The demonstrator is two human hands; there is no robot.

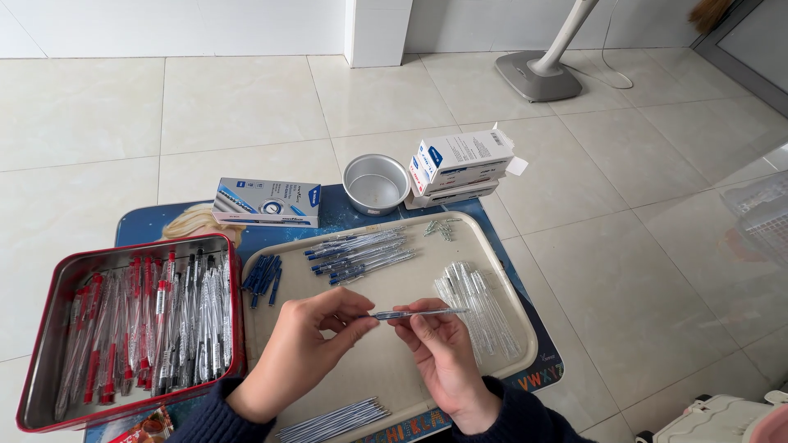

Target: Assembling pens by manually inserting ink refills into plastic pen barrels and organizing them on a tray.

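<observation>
Clear pen (417,312) pinched at both ends by your left hand (308,344) and right hand (443,353); tray (501,262) beneath.

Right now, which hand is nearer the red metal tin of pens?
Left. The left hand is just right of the red metal tin; the right hand is farther right, over the beige tray.

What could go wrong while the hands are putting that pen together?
The pen is held over the tray by fingertips only; the left hand or right hand could perhaps drop it. An elbow might scatter the clear barrels beside the right hand. The small springs near the tray's far edge could roll off.
</observation>
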